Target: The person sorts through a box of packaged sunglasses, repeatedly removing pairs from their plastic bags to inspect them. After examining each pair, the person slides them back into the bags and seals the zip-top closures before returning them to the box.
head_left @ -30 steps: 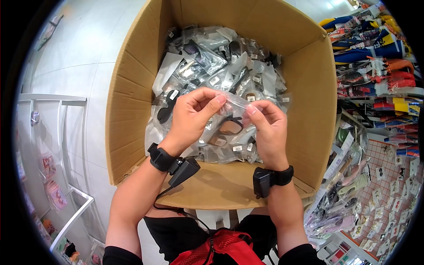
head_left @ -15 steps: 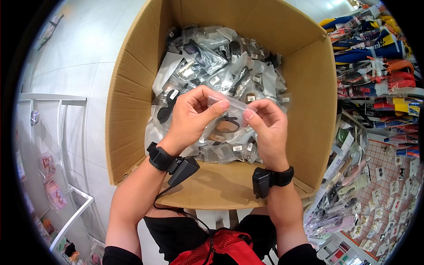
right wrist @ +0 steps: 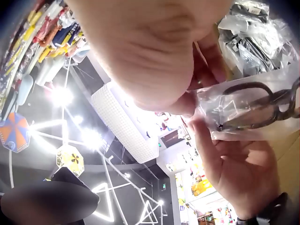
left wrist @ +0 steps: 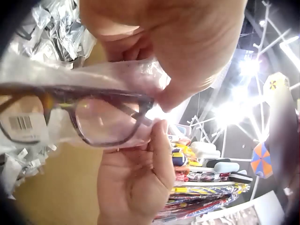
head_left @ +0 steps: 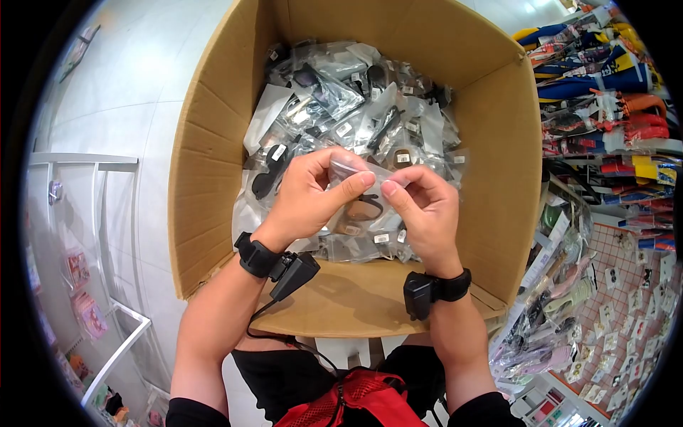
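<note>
Above the packed contents of a large cardboard box (head_left: 498,171), my two hands work at the top edge of a clear plastic bag (right wrist: 220,110). My left hand (head_left: 302,196) pinches one part of that edge between thumb and fingers. Close beside it, my right hand (head_left: 427,210) pinches the edge too, the thumb tips nearly meeting. Inside the bag hang dark-framed glasses (left wrist: 145,108) with pale brownish lenses and a white barcode label (left wrist: 23,127) over one lens. Below lie several bagged sunglasses (head_left: 267,174) with white labels.
The box walls rise on all sides of the hands. On the right are racks of wrapped, colourful umbrellas (head_left: 597,78) and a red grid panel (head_left: 605,285) of small carded goods. A white metal rack (head_left: 117,356) stands at the left. Black camera units (head_left: 295,274) sit on both wrists.
My right hand has moved left along the bag's edge toward my left thumb. My left hand keeps its pinch and has dropped slightly. The glasses still hang below.
</note>
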A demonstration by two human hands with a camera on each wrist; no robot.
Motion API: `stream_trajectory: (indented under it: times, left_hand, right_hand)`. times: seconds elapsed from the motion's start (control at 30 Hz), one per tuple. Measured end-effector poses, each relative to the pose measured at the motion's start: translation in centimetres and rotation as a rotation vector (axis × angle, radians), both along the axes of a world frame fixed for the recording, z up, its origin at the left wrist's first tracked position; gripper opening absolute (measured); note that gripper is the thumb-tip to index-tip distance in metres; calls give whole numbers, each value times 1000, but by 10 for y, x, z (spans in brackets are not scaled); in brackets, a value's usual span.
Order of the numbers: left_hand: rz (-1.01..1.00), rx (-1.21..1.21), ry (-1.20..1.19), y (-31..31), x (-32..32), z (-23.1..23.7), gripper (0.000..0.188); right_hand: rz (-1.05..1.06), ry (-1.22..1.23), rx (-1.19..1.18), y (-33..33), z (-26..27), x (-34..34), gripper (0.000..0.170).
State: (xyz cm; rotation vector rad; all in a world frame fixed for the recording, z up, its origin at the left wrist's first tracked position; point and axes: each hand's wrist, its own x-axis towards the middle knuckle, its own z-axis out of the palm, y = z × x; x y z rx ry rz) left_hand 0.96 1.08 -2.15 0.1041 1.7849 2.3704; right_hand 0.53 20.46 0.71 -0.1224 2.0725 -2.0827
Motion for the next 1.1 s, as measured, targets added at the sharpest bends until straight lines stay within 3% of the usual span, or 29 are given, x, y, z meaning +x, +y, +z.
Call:
stream_trajectory:
  times: [0.2, 0.27, 0.33, 0.4, 0.5, 0.57, 0.6, 0.67, 0.73, 0.8, 0.87, 0.93, 1.1]
  left_hand:
    - [169, 30, 40, 2, -3, 2, 16]
    - [187, -7, 76, 0, -4, 4, 15]
    - [198, -38, 79, -4, -4, 4, 15]
    - [165, -29, 83, -4, -3, 3, 14]
    - [94, 107, 51, -4, -6, 3, 13]
    - [-38, -85, 273, -7, -9, 3, 13]
    - [-41, -83, 275, -9, -9, 3, 13]
    - [-102, -172, 239, -12, -8, 6, 14]
    - [-165, -130, 233, -12, -7, 8, 14]
    - [-272, -39, 64, -14, -6, 9, 15]
    - [-282, -44, -17, -18, -8, 7, 16]
    - [-132, 38, 49, -14, -9, 11, 15]
    - [-168, -4, 85, -16, -8, 8, 15]
  right_hand:
    - [-56, -35, -108, 6, -3, -2, 11]
    - [50, 17, -183, 2, -3, -2, 12]
    - [52, 58, -90, -1, -6, -1, 11]
    - [57, 138, 97, -3, -8, 1, 11]
    - [58, 216, 80, -4, -9, 1, 12]
    - [75, 262, 66, -4, -9, 1, 13]
    - [111, 201, 65, -4, -6, 3, 17]
    - [144, 141, 67, -1, 1, 2, 21]
    - [394, 149, 294, 6, 7, -2, 30]
    - [379, 102, 204, 2, 9, 5, 34]
    - [361, 77, 132, 0, 17, 4, 34]
    - [350, 115, 113, 2, 17, 2, 34]
    - [446, 216, 145, 8, 16, -2, 37]
